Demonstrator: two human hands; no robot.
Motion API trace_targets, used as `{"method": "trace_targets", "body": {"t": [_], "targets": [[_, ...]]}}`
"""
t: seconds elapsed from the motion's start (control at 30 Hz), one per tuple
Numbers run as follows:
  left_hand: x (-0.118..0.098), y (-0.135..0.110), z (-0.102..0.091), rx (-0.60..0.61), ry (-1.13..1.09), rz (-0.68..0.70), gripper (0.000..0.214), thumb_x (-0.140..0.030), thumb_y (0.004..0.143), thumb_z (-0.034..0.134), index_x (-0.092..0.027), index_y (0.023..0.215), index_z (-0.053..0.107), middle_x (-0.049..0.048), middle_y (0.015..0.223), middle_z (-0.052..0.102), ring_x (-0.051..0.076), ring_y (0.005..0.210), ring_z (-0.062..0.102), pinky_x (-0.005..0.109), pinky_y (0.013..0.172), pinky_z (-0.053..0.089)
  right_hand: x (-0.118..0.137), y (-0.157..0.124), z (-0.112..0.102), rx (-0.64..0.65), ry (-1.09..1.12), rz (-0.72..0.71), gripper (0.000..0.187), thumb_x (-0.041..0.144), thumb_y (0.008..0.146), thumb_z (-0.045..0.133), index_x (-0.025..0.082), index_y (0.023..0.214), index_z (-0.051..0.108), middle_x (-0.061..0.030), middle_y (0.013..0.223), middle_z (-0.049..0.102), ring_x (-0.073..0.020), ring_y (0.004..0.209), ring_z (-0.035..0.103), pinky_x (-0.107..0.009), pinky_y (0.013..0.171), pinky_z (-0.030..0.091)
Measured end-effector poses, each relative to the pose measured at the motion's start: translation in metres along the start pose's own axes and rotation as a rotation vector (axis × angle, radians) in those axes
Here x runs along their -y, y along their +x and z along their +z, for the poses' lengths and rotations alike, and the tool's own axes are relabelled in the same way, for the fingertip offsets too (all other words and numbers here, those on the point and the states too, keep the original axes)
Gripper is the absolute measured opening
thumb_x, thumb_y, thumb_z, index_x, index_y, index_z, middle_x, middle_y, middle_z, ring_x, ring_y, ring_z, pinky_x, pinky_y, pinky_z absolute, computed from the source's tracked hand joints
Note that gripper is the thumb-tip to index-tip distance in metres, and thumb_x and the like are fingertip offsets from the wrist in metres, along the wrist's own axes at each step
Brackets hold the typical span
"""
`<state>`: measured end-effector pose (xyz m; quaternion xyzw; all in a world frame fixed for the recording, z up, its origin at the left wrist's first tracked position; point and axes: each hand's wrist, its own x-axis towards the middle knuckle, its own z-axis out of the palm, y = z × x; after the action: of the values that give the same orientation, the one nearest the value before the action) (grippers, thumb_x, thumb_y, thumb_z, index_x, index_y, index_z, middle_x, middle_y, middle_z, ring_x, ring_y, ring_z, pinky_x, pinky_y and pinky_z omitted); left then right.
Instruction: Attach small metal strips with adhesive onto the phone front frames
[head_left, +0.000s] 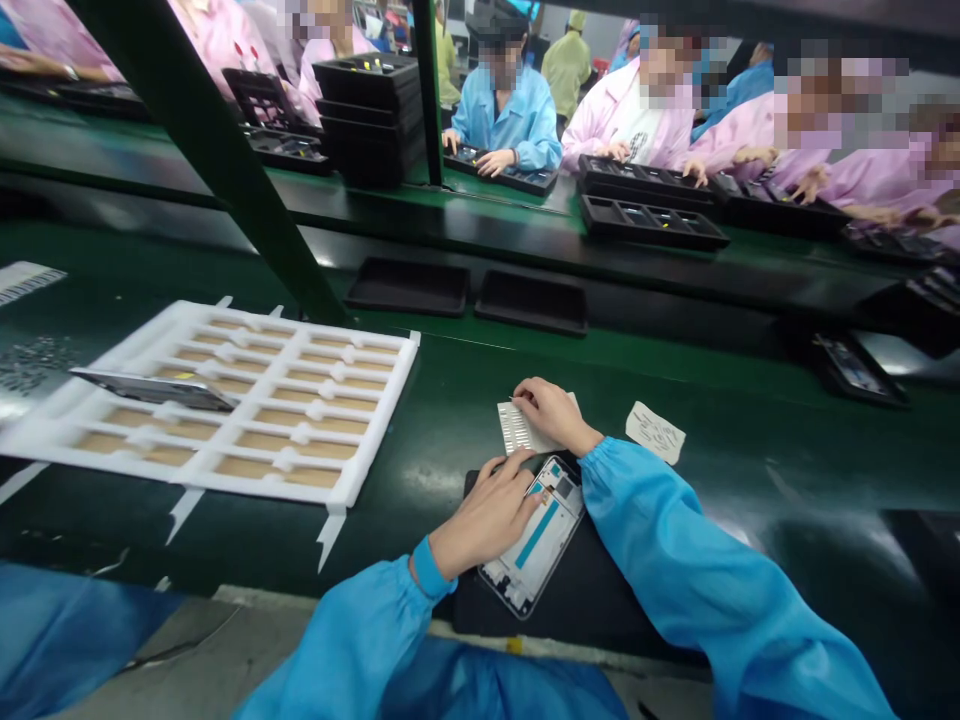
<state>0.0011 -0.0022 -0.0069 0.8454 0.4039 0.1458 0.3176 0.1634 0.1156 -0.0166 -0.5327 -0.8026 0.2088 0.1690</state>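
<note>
Green conveyor belt (450,400) all the way across, and beyond it a row of co-workers (510,110) in blue and pink coats bent over black trays (652,222).

Close in, the phone frame (534,540) sits on a black mat (607,600) at the near edge of the belt, right between the two blue sleeves. Its long axis runs from the near edge away from the person, leaning a little to the right. The far end, with its small cutouts, points up toward the right hand (553,412), and a blue strip runs along its length.

The left hand (487,515) lies over the frame's far left corner, fingers stretched flat across it, pressing down rather than clenched around it.

The right hand sits just beyond the frame's far end, fingers curled down onto a white ribbed label sheet (519,430). The fingertips touch the sheet's far edge. Whether they pinch anything, I cannot tell.

Just right of that hand, a small handwritten paper slip (655,432) lies flat on the belt, apart from the mat.

Well off to the left of the left hand, a white foam tray (375,420) with rows of long slots, and a flat grey phone part (154,388) lying across its top.

Beyond the right hand, two shallow black trays (409,287) side by side.
</note>
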Motion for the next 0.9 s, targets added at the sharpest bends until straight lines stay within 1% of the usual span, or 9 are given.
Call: {"method": "trace_targets", "body": {"t": [0.17,0.3,0.4,0.5,0.57,0.63,0.73,0.8,0.9], "targets": [[0.003,0.001,0.002,0.004,0.044,0.010,0.028,-0.033,0.103,0.033,-0.018,0.097,0.056,0.0130,0.142,0.051,0.024,0.144,0.034,0.049,0.115,0.033,0.003,0.008,0.008,-0.055,0.179,0.107,0.011,0.011,0.085,0.058,0.019,0.077,0.060,-0.0024,0.084,0.057,-0.0164,0.083,0.055,-0.030,0.083,0.041],[0.006,0.002,0.002,0.007,0.066,0.010,0.030,-0.033,0.103,0.032,-0.018,0.105,0.057,0.0123,0.144,0.049,0.025,0.141,0.037,0.048,0.114,0.036,0.001,0.015,0.008,-0.176,0.389,0.235,0.014,0.019,0.085,0.061,0.020,0.071,0.057,0.0000,0.075,0.059,-0.0160,0.081,0.057,-0.030,0.080,0.045],[0.010,0.004,0.003,-0.005,0.071,0.011,0.032,-0.035,0.103,0.032,-0.019,0.106,0.059,0.0112,0.147,0.047,0.024,0.140,0.038,0.049,0.114,0.036,-0.002,0.019,-0.002,-0.297,0.576,0.331,0.018,0.028,0.089,0.054,0.020,0.073,0.054,0.0004,0.072,0.061,-0.0142,0.071,0.060,-0.028,0.070,0.049],[0.013,0.005,0.006,-0.021,0.064,0.040,0.034,-0.037,0.102,0.032,-0.019,0.102,0.060,0.0108,0.152,0.041,0.025,0.144,0.033,0.054,0.118,0.028,-0.001,0.011,-0.021,-0.398,0.760,0.345,0.020,0.035,0.091,0.051,0.020,0.078,0.053,-0.0004,0.074,0.064,-0.0120,0.066,0.062,-0.027,0.066,0.052],[0.011,0.003,0.004,-0.036,0.030,0.037,0.034,-0.039,0.102,0.033,-0.019,0.102,0.061,0.0109,0.153,0.039,0.027,0.146,0.030,0.057,0.118,0.024,0.004,-0.004,-0.035,-0.447,0.859,0.321,0.022,0.040,0.088,0.057,0.020,0.080,0.054,-0.0009,0.075,0.066,-0.0113,0.066,0.063,-0.027,0.067,0.054],[0.002,-0.003,-0.004,-0.041,-0.050,0.007,0.034,-0.042,0.102,0.033,-0.021,0.105,0.060,0.0114,0.148,0.046,0.028,0.142,0.037,0.053,0.115,0.032,0.011,-0.025,-0.048,-0.488,0.933,0.297,0.027,0.044,0.081,0.067,0.021,0.081,0.055,0.0003,0.074,0.066,-0.0116,0.066,0.063,-0.028,0.068,0.055],[-0.020,-0.014,-0.027,-0.009,-0.198,-0.069,0.034,-0.043,0.102,0.033,-0.023,0.106,0.060,0.0058,0.112,0.069,0.022,0.107,0.064,0.033,0.089,0.053,0.025,-0.065,-0.063,-0.509,0.998,0.235,0.032,0.042,0.069,0.080,0.020,0.080,0.059,0.0011,0.071,0.067,-0.0132,0.066,0.065,-0.029,0.067,0.056],[-0.034,-0.021,-0.044,-0.023,-0.222,-0.086,0.032,-0.042,0.102,0.035,-0.024,0.103,0.062,-0.0008,0.093,0.071,0.016,0.084,0.067,0.024,0.073,0.052,0.034,-0.091,-0.070,-0.516,0.964,0.191,0.027,0.038,0.069,0.081,0.019,0.079,0.064,-0.0001,0.072,0.069,-0.0149,0.067,0.067,-0.029,0.065,0.057],[-0.041,-0.026,-0.058,-0.136,-0.040,-0.010,0.027,-0.040,0.101,0.041,-0.027,0.110,0.063,-0.0026,0.101,0.073,0.016,0.085,0.069,0.024,0.075,0.051,0.047,-0.123,-0.076,-0.552,0.788,0.145,0.015,0.031,0.076,0.078,0.020,0.081,0.069,-0.0016,0.079,0.073,-0.0171,0.075,0.070,-0.030,0.071,0.059]]}}
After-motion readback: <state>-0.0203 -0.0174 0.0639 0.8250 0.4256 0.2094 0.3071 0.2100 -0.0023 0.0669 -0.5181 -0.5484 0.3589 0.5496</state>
